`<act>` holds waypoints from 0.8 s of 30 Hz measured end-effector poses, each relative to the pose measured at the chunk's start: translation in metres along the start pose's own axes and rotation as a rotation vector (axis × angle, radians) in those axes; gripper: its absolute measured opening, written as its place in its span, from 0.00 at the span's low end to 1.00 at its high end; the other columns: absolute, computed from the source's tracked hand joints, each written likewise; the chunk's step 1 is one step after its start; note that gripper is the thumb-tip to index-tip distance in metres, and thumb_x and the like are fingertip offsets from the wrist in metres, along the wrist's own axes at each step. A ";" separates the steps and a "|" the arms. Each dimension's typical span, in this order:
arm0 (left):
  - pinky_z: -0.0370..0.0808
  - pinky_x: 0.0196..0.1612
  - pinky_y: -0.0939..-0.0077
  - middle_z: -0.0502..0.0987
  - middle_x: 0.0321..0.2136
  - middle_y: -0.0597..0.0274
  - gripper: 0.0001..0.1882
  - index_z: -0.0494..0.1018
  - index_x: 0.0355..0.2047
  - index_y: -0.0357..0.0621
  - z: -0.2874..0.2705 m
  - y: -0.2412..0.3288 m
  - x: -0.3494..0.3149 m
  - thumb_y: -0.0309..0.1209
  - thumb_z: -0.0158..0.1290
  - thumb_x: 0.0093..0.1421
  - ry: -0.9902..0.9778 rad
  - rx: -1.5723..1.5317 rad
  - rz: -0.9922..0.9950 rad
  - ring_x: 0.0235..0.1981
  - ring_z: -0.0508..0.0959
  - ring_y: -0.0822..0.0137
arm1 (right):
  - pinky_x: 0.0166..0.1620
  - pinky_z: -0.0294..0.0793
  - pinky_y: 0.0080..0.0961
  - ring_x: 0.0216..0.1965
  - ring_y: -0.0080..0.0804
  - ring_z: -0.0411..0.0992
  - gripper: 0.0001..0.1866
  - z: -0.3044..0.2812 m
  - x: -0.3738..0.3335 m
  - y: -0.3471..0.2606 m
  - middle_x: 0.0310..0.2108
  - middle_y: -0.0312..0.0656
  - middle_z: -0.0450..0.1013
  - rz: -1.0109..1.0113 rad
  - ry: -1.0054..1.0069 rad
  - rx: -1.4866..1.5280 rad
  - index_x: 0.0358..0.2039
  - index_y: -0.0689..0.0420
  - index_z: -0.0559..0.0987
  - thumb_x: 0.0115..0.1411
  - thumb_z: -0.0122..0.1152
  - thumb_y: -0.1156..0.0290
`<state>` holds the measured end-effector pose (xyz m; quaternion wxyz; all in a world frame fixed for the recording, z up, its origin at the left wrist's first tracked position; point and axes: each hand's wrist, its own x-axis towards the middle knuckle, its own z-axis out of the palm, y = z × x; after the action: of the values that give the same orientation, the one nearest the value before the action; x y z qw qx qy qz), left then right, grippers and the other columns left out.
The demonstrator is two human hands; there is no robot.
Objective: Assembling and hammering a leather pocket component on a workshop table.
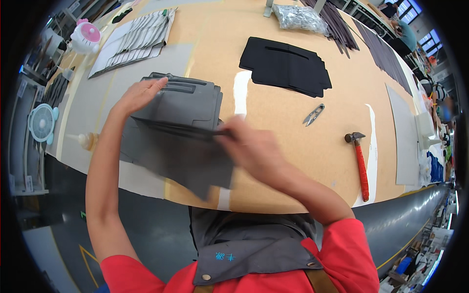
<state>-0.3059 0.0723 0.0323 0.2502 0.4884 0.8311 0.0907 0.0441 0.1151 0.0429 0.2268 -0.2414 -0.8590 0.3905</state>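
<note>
Handling a loose grey sheet appears to be the step in hand. The sheet lies along the person's side of the grey stack, its upper edge close against it; contact between the two cannot be confirmed.

Right hand: blurred, fingers bent closed on the sheet's edge at the stack's near right corner. Left hand: at the stack's far left part, fingers nearly straight and close together; the thumb side is hidden, so whether it pinches anything cannot be told.

Recommended practice: steady the stack with the left hand, keep the right-hand pinch near the edge, and control the sheet slowly so that it neither creases nor drags the pieces askew.

Orientation: the sheet's long axis seems to run left to right, roughly along the stack's near side, dipping toward the person at the right. A stepped corner points toward the person; blur obscures its exact outline.
</note>
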 end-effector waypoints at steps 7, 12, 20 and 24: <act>0.74 0.54 0.66 0.82 0.42 0.55 0.12 0.80 0.48 0.42 0.093 0.117 -0.108 0.32 0.58 0.67 0.251 -0.296 0.617 0.48 0.80 0.54 | 0.35 0.67 0.13 0.32 0.10 0.67 0.09 -0.105 -0.137 0.132 0.31 0.27 0.73 0.572 0.127 0.401 0.48 0.60 0.75 0.69 0.62 0.75; 0.70 0.61 0.59 0.76 0.52 0.57 0.21 0.77 0.52 0.43 0.194 0.137 -0.145 0.38 0.63 0.60 0.329 -0.068 0.734 0.56 0.74 0.55 | 0.35 0.67 0.15 0.31 0.11 0.67 0.11 -0.144 -0.157 0.153 0.29 0.29 0.73 0.663 0.003 0.219 0.46 0.62 0.76 0.67 0.65 0.71; 0.70 0.62 0.58 0.74 0.54 0.56 0.25 0.74 0.55 0.41 0.216 0.162 -0.156 0.37 0.63 0.60 0.282 0.036 0.780 0.57 0.72 0.54 | 0.43 0.75 0.22 0.37 0.23 0.77 0.13 -0.099 -0.064 0.110 0.35 0.41 0.81 0.499 -0.289 -0.048 0.40 0.63 0.82 0.65 0.67 0.64; 0.71 0.59 0.61 0.72 0.56 0.57 0.27 0.74 0.57 0.40 0.215 0.174 -0.148 0.38 0.63 0.60 0.254 -0.015 0.734 0.56 0.73 0.55 | 0.40 0.77 0.24 0.33 0.27 0.78 0.12 -0.073 -0.054 0.116 0.33 0.41 0.82 0.410 -0.257 0.029 0.41 0.63 0.82 0.64 0.67 0.66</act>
<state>-0.0057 0.0133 -0.0353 0.0996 0.7362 0.6248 0.2401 0.1560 0.1911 -0.0155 0.0352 -0.3558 -0.8081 0.4681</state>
